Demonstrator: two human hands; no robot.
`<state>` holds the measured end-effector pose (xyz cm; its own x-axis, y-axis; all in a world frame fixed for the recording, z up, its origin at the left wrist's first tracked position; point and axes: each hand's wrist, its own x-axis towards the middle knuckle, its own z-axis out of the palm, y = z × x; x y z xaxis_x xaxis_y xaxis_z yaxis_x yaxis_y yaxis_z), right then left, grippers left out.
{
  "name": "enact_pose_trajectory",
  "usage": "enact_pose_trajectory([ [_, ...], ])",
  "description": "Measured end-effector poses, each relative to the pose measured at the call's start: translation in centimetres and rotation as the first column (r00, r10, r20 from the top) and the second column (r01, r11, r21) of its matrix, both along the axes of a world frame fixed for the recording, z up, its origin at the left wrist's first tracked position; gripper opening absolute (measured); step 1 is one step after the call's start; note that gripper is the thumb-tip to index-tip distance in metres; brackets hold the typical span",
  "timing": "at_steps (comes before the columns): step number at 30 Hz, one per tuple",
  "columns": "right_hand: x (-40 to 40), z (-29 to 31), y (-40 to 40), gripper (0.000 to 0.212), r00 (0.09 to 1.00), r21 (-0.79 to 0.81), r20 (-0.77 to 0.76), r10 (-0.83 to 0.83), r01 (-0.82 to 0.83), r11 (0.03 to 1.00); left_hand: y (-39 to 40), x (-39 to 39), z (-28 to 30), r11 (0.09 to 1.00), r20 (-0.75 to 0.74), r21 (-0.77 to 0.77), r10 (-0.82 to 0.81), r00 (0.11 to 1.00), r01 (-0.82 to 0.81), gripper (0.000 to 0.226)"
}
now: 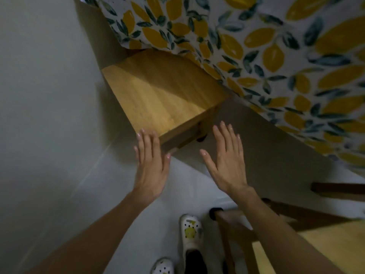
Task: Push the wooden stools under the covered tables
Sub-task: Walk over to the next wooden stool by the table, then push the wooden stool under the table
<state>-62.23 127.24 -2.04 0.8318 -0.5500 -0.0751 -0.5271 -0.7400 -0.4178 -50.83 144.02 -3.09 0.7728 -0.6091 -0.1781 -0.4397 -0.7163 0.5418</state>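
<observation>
Pale floor (49, 135) all around, and the lemon-print tablecloth (276, 56) is our landmark for everything. So, progress check: the wooden stool (158, 91) right by the cloth's hanging edge is only partly under. Its far side disappears beneath the cloth, but most of the seat still sticks out toward us, so we'd call this one maybe a third done.

Our left hand (151, 165) is flat, fingers spread and straight, fingertips at the stool's near corner; looks like touching, but it's blurry so we can't swear to it. Our right hand (225, 161) is the same, open and splayed, gripping nothing, hovering just beside the stool's near edge on the side closer to the cloth.

Second stool (316, 244) sits further from the tablecloth, down by our white clogs (190, 232), fully out in the open. That one's clearly left to do.
</observation>
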Motion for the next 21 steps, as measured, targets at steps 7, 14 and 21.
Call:
enact_pose_trajectory([
  [7, -19.0, 2.2, 4.2, 0.068, 0.954, -0.052, -0.075, -0.289, 0.286, 0.957, -0.4, -15.0, 1.3, 0.966, -0.189, -0.128, -0.246, 0.951, 0.224, 0.071],
  [14, -36.8, 1.9, 7.2, 0.082, 0.837, -0.164, -0.312, -0.450, 0.419, 0.893, -0.3, -27.3, 0.7, 0.824, -0.179, -0.023, -0.560, 0.809, 0.565, 0.075],
  [21, -46.6, 0.4, 10.7, 0.089, 0.814, -0.067, -0.338, -0.473, 0.480, 0.875, 1.8, -35.4, -1.3, 0.727, -0.063, 0.262, -0.643, 0.763, 0.635, 0.099],
])
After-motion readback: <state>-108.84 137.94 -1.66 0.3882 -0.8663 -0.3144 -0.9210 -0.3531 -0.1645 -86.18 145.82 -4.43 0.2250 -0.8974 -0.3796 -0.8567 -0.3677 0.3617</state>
